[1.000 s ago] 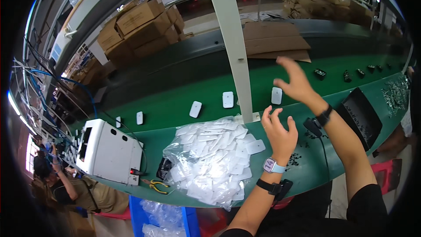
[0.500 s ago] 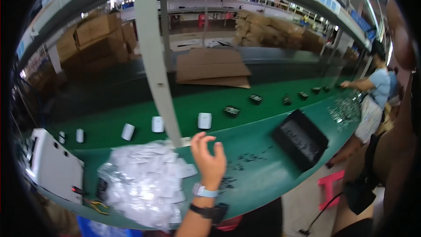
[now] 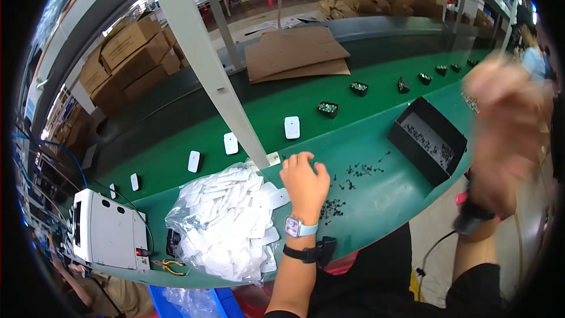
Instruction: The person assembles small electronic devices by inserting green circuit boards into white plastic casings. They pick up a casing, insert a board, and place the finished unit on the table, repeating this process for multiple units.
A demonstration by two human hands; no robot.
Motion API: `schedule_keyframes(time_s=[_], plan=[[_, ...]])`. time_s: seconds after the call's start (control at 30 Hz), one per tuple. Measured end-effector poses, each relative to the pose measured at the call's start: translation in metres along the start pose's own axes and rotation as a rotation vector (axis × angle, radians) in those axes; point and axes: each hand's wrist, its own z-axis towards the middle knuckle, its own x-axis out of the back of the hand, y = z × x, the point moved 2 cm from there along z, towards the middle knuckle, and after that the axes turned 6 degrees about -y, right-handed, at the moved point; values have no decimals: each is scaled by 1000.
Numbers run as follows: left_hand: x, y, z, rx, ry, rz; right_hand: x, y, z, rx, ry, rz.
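My left hand (image 3: pixel 305 185), with a watch (image 3: pixel 298 227) and a black band (image 3: pixel 307 253) at its wrist, hovers over the green bench beside a clear bag of white plastic covers (image 3: pixel 226 227). Its fingers bend a little with the thumb apart, and nothing shows in them. To its right lie small black screws or similar parts (image 3: pixel 333 210), loose on the bench. Raised at the far right is my right hand (image 3: pixel 509 129), smeared by motion, so its fingers cannot be read. An open black box (image 3: pixel 428 141) holding more small black parts stands between the hands.
White housings (image 3: pixel 292 128) and small black trays of parts (image 3: pixel 328 110) line the green belt (image 3: pixel 265 115). A metal post (image 3: pixel 203 62) rises at the bench edge. Left are a white machine (image 3: pixel 110 229) and yellow-handled pliers (image 3: pixel 172 267). Flat cardboard (image 3: pixel 297 53) lies beyond; a co-worker (image 3: pixel 532 59) stands far right.
The view has tipped downward, so the bench and belt sit higher and further right. My right hand has swung lower into clear view at the right. My left hand stays beside the bag.
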Motion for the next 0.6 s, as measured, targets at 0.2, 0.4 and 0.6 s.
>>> schedule_keyframes(time_s=[0.2,0.4,0.6], plan=[[9,1,-26,-59,-484,423,-11,140,-163,-869,-496,-447],[18,-22,-34,-9,-547,558,-24,184,-192,-870,-671,-516],[15,-26,-25,-56,-492,516,-23,204,-208,-908,-711,-496]])
